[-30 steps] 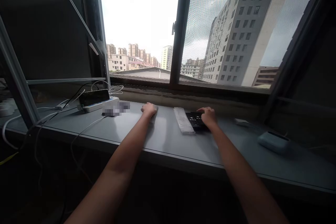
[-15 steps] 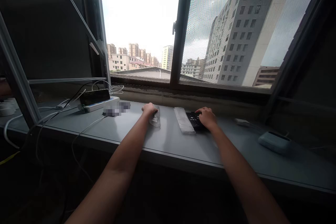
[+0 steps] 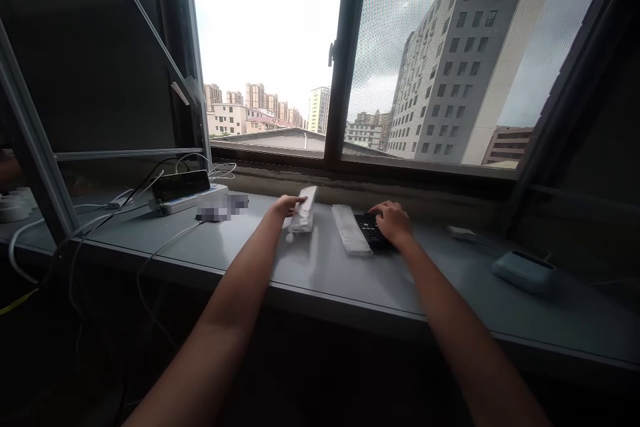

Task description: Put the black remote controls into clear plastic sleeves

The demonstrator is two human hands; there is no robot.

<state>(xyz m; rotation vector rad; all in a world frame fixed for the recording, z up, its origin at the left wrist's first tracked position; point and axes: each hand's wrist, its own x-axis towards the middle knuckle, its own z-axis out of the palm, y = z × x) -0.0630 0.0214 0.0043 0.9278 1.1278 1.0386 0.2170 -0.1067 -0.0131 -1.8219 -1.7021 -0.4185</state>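
My left hand [image 3: 289,205] grips the edge of a clear plastic packet [image 3: 304,213], which is tilted up off the grey table. Further right, a second whitish plastic packet [image 3: 351,231] lies flat. A black keypad-like object [image 3: 370,229] with small light marks lies just beside it, partly covered by my right hand [image 3: 393,221]. The fingers of my right hand are bent over its upper right part, and I cannot make out whether they grip it.
On the left, a phone [image 3: 181,185] leans on a white power strip [image 3: 195,197] among cables. A blue-grey case [image 3: 523,271] and a small white object [image 3: 461,233] lie at the right. The table's front edge [image 3: 320,295] runs below my forearms. A window stands behind.
My left hand has raised the clear packet from lying on the table to a tilted position and shifted it slightly right. My right hand has barely moved.
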